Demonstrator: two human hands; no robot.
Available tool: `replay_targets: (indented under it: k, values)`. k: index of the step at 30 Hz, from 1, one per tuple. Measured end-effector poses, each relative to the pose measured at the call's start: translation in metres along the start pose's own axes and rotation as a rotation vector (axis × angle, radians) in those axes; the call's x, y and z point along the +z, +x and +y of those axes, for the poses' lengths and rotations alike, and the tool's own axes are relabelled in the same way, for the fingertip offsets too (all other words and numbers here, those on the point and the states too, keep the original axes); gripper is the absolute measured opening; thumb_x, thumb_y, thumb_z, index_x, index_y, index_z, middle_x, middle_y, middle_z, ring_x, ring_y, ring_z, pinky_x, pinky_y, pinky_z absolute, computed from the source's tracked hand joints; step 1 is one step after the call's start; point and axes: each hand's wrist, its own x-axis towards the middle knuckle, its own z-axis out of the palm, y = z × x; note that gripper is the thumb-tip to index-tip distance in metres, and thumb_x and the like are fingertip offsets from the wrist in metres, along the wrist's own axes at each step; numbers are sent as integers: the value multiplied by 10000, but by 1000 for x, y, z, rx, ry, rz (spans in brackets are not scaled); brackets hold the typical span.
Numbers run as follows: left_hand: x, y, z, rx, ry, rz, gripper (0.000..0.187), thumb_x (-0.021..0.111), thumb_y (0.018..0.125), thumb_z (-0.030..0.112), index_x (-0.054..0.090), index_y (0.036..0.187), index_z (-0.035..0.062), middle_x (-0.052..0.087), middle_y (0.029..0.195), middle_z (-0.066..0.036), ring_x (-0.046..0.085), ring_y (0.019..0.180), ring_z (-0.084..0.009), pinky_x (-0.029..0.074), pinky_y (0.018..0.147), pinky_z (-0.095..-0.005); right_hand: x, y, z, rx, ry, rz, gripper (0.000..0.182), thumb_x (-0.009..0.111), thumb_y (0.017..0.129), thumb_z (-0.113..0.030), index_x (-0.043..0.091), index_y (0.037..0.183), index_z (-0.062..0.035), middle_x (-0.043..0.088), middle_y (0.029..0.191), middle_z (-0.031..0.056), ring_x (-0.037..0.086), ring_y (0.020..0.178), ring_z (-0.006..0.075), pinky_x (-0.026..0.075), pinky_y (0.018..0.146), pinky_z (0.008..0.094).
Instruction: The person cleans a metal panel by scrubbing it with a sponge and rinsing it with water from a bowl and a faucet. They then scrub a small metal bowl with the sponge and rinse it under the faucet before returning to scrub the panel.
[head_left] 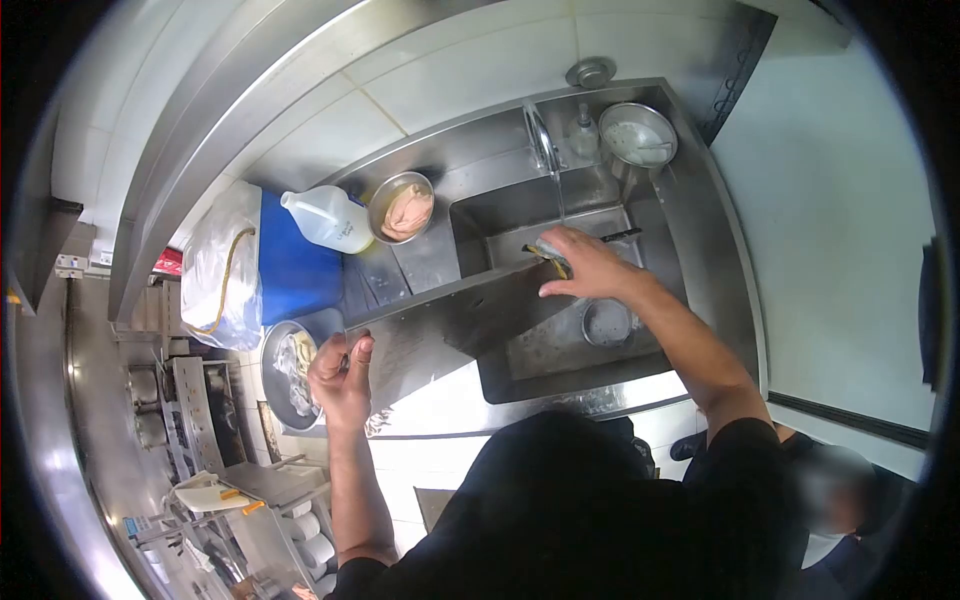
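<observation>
A long flat stainless steel panel [430, 335] is tilted over the sink [655, 330], its right end above the basin. My left hand [342, 375] grips the panel's left end, thumb up and fingers curled round the edge. On the upper right edge of the panel rests my right hand [590, 265], closed on a scrubbing sponge [556, 262] with yellow and dark parts showing. Much of the sponge is hidden by the fingers. Just behind that hand, a thin stream of water falls from the faucet [541, 140]. A dark stick-like thing [622, 236] shows beyond the right hand.
Left of the basin stand a metal bowl [401, 207] with a pinkish cloth-like thing, a plastic jug [327, 218] and a blue container [290, 255]. A pot [638, 135] and soap bottle [583, 132] stand behind the sink. Another person [835, 500] is at lower right.
</observation>
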Motion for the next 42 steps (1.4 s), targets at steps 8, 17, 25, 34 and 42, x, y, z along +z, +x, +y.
replay_targets:
  k: [8, 17, 25, 34, 42]
  values:
    - [-30, 3, -4, -36, -197, 192, 93, 718, 964, 94, 733, 947, 3, 719, 923, -28, 603, 828, -71, 460, 780, -220, -15, 45, -14, -22, 71, -205, 456, 773, 875, -374, 557, 1130, -64, 672, 1029, 170, 655, 979, 403, 505, 800, 473]
    - [-27, 13, -67, -395, -376, 338, 240, 704, 992, 208, 672, 789, 84, 595, 714, 68, 474, 649, -24, 375, 596, -216, 4, 111, 5, -51, 129, -387, 458, 791, 865, -377, 610, 1138, -57, 697, 988, 137, 671, 917, 320, 506, 788, 433]
    - [32, 39, -145, -518, -401, 271, 246, 725, 973, 219, 673, 779, 76, 622, 735, 48, 507, 649, -46, 406, 622, -216, 33, 125, 73, 213, 87, -665, 483, 768, 878, -402, 635, 1183, -52, 706, 1079, 125, 665, 996, 266, 519, 848, 410]
    - [96, 36, -207, -430, -138, 283, 383, 738, 958, 253, 579, 674, 52, 443, 649, 78, 346, 631, -61, 298, 552, -278, 118, 71, 156, 244, 98, -268, 457, 755, 879, -284, 592, 1233, -48, 642, 1245, 203, 611, 1168, 394, 486, 971, 467]
    - [105, 63, -258, -464, -1, 181, 423, 755, 937, 255, 519, 665, 33, 423, 634, 52, 352, 627, -75, 300, 543, -299, 100, -46, 121, 870, 42, 336, 485, 668, 915, -215, 520, 1325, -1, 615, 1265, 277, 615, 1154, 436, 491, 976, 493]
